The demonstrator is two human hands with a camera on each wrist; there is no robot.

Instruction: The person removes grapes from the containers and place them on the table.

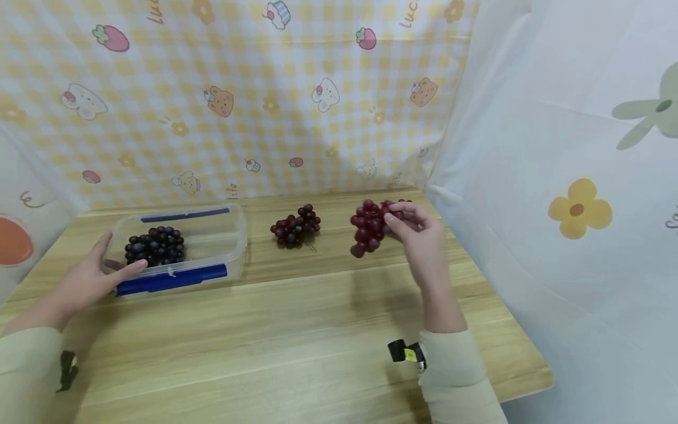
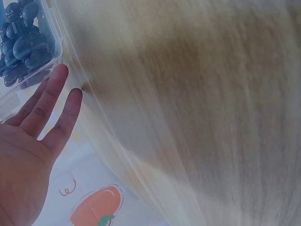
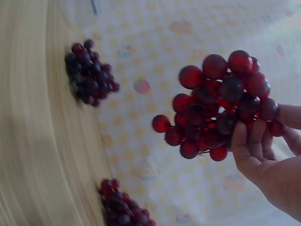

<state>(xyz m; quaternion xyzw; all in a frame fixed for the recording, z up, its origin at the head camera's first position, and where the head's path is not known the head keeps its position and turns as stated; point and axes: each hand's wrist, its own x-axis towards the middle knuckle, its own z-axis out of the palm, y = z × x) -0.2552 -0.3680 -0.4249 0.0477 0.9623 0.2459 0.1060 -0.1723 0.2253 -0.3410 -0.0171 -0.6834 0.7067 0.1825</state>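
Note:
My right hand [image 1: 426, 238] holds a bunch of red grapes [image 3: 211, 106] above the right part of the table, thumb and fingers pinching its side. On the left, a clear plastic container [image 1: 212, 259] with blue latches holds a bunch of dark grapes [image 1: 156, 246]. My left hand [image 1: 92, 282] lies against the container's left end, its fingers straight and spread, the thumb over the front corner. In the left wrist view the fingers [image 2: 56, 94] touch or nearly touch the container wall; I cannot tell which.
A dark red grape bunch [image 1: 295, 227] lies on the wooden table [image 1: 296, 330] between container and right hand. Another bunch [image 3: 124, 207] shows in the right wrist view, mostly hidden behind my right hand in the head view. A checked cloth [image 1: 265, 135] hangs behind the table.

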